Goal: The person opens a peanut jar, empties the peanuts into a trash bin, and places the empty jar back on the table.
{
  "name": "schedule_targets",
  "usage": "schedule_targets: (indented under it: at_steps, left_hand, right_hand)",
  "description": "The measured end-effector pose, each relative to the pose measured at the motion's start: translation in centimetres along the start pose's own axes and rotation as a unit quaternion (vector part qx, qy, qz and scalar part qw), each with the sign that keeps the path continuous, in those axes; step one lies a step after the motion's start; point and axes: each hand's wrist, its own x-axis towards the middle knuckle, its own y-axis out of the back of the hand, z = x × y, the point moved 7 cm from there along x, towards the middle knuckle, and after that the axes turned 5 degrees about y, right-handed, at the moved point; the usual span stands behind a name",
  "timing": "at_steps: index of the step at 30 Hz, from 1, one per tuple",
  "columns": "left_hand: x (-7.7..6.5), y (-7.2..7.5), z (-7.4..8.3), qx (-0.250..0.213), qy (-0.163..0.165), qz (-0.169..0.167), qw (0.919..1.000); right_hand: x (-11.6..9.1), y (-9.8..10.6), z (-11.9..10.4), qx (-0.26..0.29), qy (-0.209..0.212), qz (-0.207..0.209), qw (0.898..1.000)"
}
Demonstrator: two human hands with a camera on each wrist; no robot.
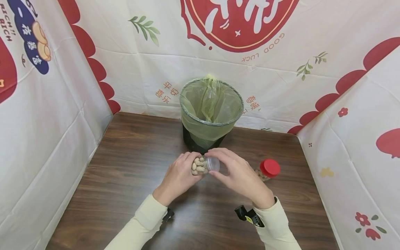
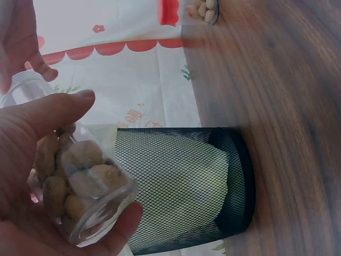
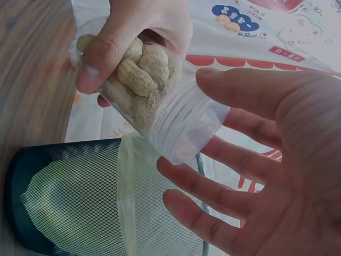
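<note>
A clear jar [image 1: 199, 166] of unshelled peanuts [image 3: 139, 77] lies sideways in my left hand [image 1: 179, 177], low in front of the bin. My left fingers and thumb wrap round its body. The clear threaded mouth [image 3: 187, 125] points right, toward my right hand [image 1: 237, 173], and has no red lid on it. My right thumb [image 3: 240, 90] and outstretched fingers spread around that mouth, fingertips right at the neck in the head view. The right palm faces the mouth and grips nothing else.
A black mesh bin [image 2: 176, 181] lined with a yellow-green bag [image 1: 212, 128] stands at the table's back edge. To the right, a second jar with a red lid [image 1: 270, 168] is partly hidden behind my right hand. Printed cloth [image 1: 131, 80] walls the brown table [image 1: 125, 156].
</note>
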Motion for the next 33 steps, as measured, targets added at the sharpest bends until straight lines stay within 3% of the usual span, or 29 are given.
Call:
schedule_targets:
  at_steps: [6,10,15,20,24,33]
  left_hand:
    - [0.0,0.1,0.0,0.001,0.005,-0.010,0.9999]
    - [0.0,0.3,0.2,0.012,-0.005,0.003,0.9999]
    - [0.1,0.8,0.7,0.032,-0.034,0.038,0.9982]
    - [0.0,1.0,1.2,0.077,-0.072,0.090,0.9904]
    - [-0.1,1.0,1.1,0.081,-0.076,0.097,0.9891]
    - [-0.1,0.7,0.8,0.045,-0.060,0.080,0.9939]
  right_hand:
    - [0.0,0.1,-0.1,0.000,0.016,0.002,1.000]
    - [0.0,0.2,0.3,0.009,-0.004,0.005,1.000]
    - [-0.1,-0.1,1.0,0.032,-0.066,-0.007,0.997]
    - [0.0,-0.4,1.6,0.068,-0.106,-0.018,0.992]
    - [0.0,-0.3,1.5,0.074,-0.099,-0.012,0.992]
    - [0.0,0.0,0.8,0.049,-0.050,-0.008,0.998]
